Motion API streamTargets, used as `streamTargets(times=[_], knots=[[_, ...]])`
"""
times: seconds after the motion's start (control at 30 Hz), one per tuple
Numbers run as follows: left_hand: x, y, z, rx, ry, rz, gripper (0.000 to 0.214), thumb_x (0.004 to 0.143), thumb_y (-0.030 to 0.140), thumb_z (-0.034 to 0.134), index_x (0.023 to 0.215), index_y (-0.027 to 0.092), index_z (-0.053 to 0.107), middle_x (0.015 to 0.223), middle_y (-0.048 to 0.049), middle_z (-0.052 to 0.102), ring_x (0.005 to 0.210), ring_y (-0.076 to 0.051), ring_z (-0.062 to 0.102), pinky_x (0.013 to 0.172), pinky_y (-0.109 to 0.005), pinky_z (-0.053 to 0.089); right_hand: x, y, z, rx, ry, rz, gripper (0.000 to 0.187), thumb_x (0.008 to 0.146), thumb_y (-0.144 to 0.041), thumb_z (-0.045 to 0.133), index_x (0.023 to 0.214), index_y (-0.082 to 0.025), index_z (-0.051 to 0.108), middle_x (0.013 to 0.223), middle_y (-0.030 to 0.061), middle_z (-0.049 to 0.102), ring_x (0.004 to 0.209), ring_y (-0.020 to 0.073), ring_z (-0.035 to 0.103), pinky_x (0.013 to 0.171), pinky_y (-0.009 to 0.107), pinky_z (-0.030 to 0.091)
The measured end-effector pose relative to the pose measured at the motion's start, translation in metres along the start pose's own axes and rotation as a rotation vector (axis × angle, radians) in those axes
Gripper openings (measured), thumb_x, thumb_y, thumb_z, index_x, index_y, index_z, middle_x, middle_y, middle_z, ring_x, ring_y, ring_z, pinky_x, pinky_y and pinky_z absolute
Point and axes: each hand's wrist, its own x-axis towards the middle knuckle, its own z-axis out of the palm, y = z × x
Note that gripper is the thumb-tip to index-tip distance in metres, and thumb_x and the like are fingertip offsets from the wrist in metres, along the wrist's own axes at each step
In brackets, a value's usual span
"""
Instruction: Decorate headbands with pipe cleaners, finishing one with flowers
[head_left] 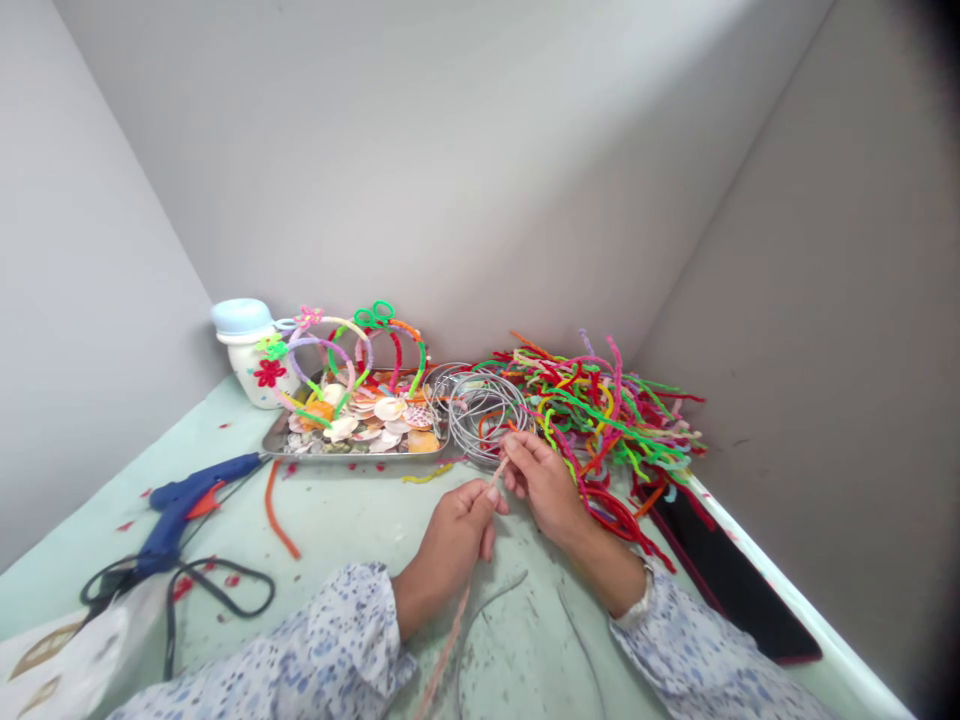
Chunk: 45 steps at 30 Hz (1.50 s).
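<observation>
My left hand (pixel 455 532) and my right hand (pixel 546 492) meet above the middle of the table, both with fingers closed in a pinch. Between their fingertips runs a pale pink pipe cleaner (pixel 448 650); its long tail hangs from beneath my left hand toward the near edge. Just past my right hand lies a loose coil of grey wire (pixel 491 405). Two cut lengths of grey wire, a left one (pixel 480 612) and a right one (pixel 581 640), rest on the table below my hands. A heap of coloured pipe cleaners (pixel 607 405) spreads beyond my right hand.
A metal tray (pixel 360 458) holds seashells (pixel 390 410) and several pipe-cleaner headbands (pixel 360 350). Left of it stands a white jar (pixel 259 380) with a blue lid. A blue glue gun (pixel 184 505) with black cord lies left, a dark phone-like slab (pixel 727 570) right. Walls enclose the table.
</observation>
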Motion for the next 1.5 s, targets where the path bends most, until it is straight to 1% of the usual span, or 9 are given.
streamTargets(times=[0.13, 0.27, 0.37, 0.53, 0.7, 0.83, 1.0, 1.33, 1.5], knots=[[0.000, 0.000, 0.000, 0.002, 0.000, -0.007, 0.033, 0.087, 0.045, 0.045, 0.080, 0.016, 0.060, 0.039, 0.0073, 0.040, 0.038, -0.009, 0.032, 0.043, -0.021, 0.025, -0.003, -0.004, 0.001, -0.137, 0.085, -0.099, 0.027, 0.087, -0.046, 0.050, 0.076, -0.022, 0.055, 0.049, -0.0053, 0.048, 0.044, 0.0112, 0.040, 0.044, 0.023, 0.031], [0.001, -0.001, 0.000, 0.028, 0.006, 0.009, 0.033, 0.088, 0.043, 0.043, 0.081, 0.016, 0.060, 0.038, 0.0073, 0.039, 0.037, -0.009, 0.032, 0.042, -0.021, 0.025, -0.008, -0.010, 0.005, -0.288, 0.115, -0.205, 0.025, 0.086, -0.040, 0.054, 0.068, -0.022, 0.052, 0.051, -0.0050, 0.046, 0.049, 0.0123, 0.043, 0.051, 0.025, 0.035], [0.001, -0.001, 0.001, 0.040, 0.011, 0.020, 0.032, 0.088, 0.041, 0.043, 0.080, 0.016, 0.060, 0.038, 0.0071, 0.039, 0.038, -0.010, 0.032, 0.043, -0.021, 0.026, -0.010, -0.010, 0.007, -0.365, 0.127, -0.231, 0.025, 0.084, -0.036, 0.057, 0.065, -0.021, 0.052, 0.053, -0.0043, 0.046, 0.051, 0.0130, 0.043, 0.053, 0.026, 0.035], [-0.001, 0.001, 0.001, 0.021, 0.010, 0.014, 0.031, 0.088, 0.041, 0.044, 0.079, 0.016, 0.059, 0.039, 0.0068, 0.041, 0.039, -0.009, 0.033, 0.043, -0.021, 0.026, -0.008, -0.006, 0.004, -0.369, 0.118, -0.201, 0.027, 0.086, -0.035, 0.054, 0.063, -0.021, 0.050, 0.051, -0.0047, 0.043, 0.050, 0.0126, 0.039, 0.051, 0.026, 0.032], [-0.002, 0.005, -0.001, -0.061, 0.052, 0.000, 0.035, 0.088, 0.048, 0.042, 0.083, 0.016, 0.057, 0.046, 0.0057, 0.045, 0.040, -0.008, 0.033, 0.041, -0.020, 0.025, -0.010, -0.009, 0.006, -0.285, 0.025, -0.165, 0.026, 0.085, -0.037, 0.054, 0.065, -0.021, 0.053, 0.051, -0.0049, 0.044, 0.049, 0.0118, 0.039, 0.050, 0.025, 0.033], [0.002, 0.002, -0.002, -0.092, 0.045, 0.022, 0.034, 0.086, 0.045, 0.048, 0.067, 0.016, 0.051, 0.047, 0.0056, 0.043, 0.040, -0.007, 0.031, 0.041, -0.020, 0.024, -0.011, -0.009, 0.010, -0.237, -0.078, -0.159, 0.023, 0.084, -0.037, 0.056, 0.070, -0.019, 0.057, 0.056, -0.0041, 0.047, 0.051, 0.0109, 0.041, 0.049, 0.023, 0.033], [0.004, -0.002, -0.002, -0.168, 0.096, 0.031, 0.023, 0.083, 0.037, 0.054, 0.072, 0.017, 0.053, 0.047, 0.0068, 0.043, 0.042, -0.007, 0.032, 0.043, -0.018, 0.025, -0.008, -0.002, 0.006, -0.153, -0.039, -0.100, 0.024, 0.088, -0.040, 0.050, 0.081, -0.019, 0.059, 0.053, -0.0056, 0.044, 0.044, 0.0097, 0.037, 0.043, 0.023, 0.028], [0.007, -0.006, -0.003, -0.112, 0.111, 0.031, 0.026, 0.084, 0.039, 0.052, 0.070, 0.017, 0.052, 0.045, 0.0074, 0.043, 0.039, -0.006, 0.029, 0.042, -0.018, 0.024, -0.011, -0.003, 0.007, -0.292, -0.083, -0.182, 0.017, 0.086, -0.032, 0.054, 0.075, -0.019, 0.058, 0.059, -0.0041, 0.048, 0.052, 0.0106, 0.042, 0.050, 0.023, 0.034], [0.006, -0.006, -0.003, -0.098, 0.116, 0.028, 0.024, 0.085, 0.037, 0.052, 0.071, 0.017, 0.052, 0.046, 0.0073, 0.043, 0.040, -0.006, 0.030, 0.043, -0.019, 0.024, -0.010, -0.005, 0.007, -0.305, -0.083, -0.125, 0.021, 0.086, -0.033, 0.052, 0.071, -0.019, 0.057, 0.051, -0.0055, 0.044, 0.046, 0.0100, 0.038, 0.045, 0.023, 0.030]])
